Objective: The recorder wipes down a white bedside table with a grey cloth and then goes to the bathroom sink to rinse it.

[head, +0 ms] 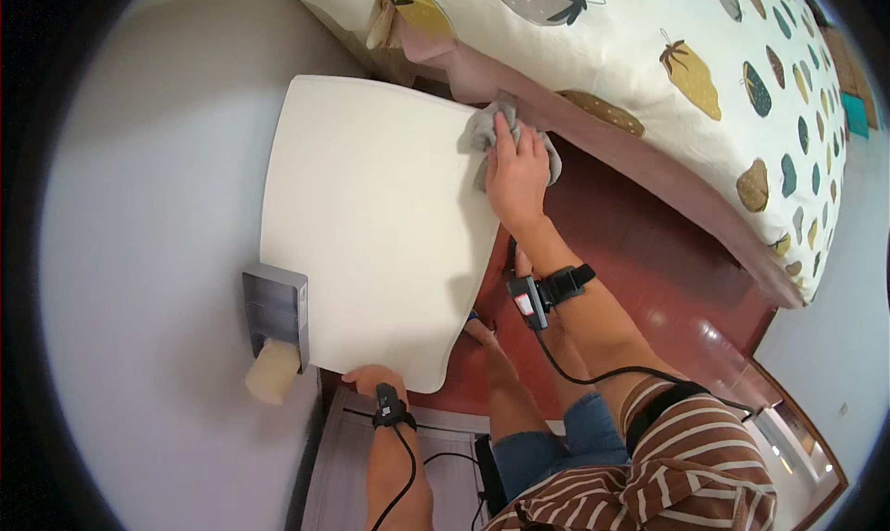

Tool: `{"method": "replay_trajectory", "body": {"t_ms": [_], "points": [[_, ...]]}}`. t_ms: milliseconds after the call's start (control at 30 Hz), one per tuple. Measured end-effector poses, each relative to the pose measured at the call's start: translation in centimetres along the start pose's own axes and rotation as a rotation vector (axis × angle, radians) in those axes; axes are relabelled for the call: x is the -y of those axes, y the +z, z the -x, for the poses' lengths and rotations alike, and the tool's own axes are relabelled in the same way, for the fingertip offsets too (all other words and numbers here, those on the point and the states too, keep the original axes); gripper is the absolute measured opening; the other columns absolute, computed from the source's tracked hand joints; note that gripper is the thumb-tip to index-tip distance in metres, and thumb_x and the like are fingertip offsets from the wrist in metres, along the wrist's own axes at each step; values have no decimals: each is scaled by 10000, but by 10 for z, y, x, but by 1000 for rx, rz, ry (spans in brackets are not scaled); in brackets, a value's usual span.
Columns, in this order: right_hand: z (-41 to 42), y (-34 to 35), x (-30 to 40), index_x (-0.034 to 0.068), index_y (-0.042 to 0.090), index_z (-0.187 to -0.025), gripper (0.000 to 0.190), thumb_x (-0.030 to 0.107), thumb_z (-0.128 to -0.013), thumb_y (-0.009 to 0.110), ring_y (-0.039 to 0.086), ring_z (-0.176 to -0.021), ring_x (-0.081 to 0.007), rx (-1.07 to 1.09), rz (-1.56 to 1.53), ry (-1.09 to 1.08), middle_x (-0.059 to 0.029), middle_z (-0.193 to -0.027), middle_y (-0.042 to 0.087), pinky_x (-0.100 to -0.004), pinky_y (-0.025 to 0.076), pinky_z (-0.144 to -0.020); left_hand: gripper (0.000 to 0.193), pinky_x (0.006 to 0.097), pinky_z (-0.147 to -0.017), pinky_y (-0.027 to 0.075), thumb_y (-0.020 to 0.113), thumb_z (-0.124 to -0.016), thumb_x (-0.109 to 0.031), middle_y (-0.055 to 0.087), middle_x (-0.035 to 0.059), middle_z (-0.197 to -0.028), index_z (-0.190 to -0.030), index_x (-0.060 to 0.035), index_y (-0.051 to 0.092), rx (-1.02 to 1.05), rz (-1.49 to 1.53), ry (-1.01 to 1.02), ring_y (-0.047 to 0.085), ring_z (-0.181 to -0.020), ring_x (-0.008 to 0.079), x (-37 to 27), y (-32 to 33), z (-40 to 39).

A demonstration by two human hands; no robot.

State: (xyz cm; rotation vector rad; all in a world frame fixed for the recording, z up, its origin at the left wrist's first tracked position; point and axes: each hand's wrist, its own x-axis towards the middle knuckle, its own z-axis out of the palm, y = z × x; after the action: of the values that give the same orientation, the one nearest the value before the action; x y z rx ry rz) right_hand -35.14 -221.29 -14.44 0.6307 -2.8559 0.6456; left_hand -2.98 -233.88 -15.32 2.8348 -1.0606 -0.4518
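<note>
Under my right hand a crumpled grey cloth is pressed at the upper right edge of a white tabletop. Part of the cloth hangs past that edge, and my fingers lie spread lightly over it. At the near edge of the tabletop my left hand takes hold of the rim; most of its fingers are hidden. The tabletop has rounded corners and a pale, smooth surface. Both wrists carry black straps with small devices and cables.
A grey holder with a beige roll-like piece stands at the left edge, by the pale wall. A bed with a patterned cover lies to the upper right. Reddish floor and my legs show below.
</note>
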Motion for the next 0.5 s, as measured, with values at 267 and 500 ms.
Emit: {"method": "replay_trajectory", "body": {"t_ms": [267,500], "points": [[46,8,11,-30,372,-1184,453,82,-764,500,418,-972,-401,-153,-47,281,-290,-1111,406,-437,358,-832,743,409,-922,350,101,-854,-454,502,267,-1057,-993,161,494,187,71,-99,469,-1030,366,-11,-13,27],[130,4,58,20,365,-1212,483,77,-762,531,437,-924,-360,-127,-106,312,-225,-1091,432,-409,383,-778,740,379,-959,314,130,-846,-456,502,256,-1065,-980,173,496,170,13,-196,472,-1040,353,-5,-6,-3]]}}
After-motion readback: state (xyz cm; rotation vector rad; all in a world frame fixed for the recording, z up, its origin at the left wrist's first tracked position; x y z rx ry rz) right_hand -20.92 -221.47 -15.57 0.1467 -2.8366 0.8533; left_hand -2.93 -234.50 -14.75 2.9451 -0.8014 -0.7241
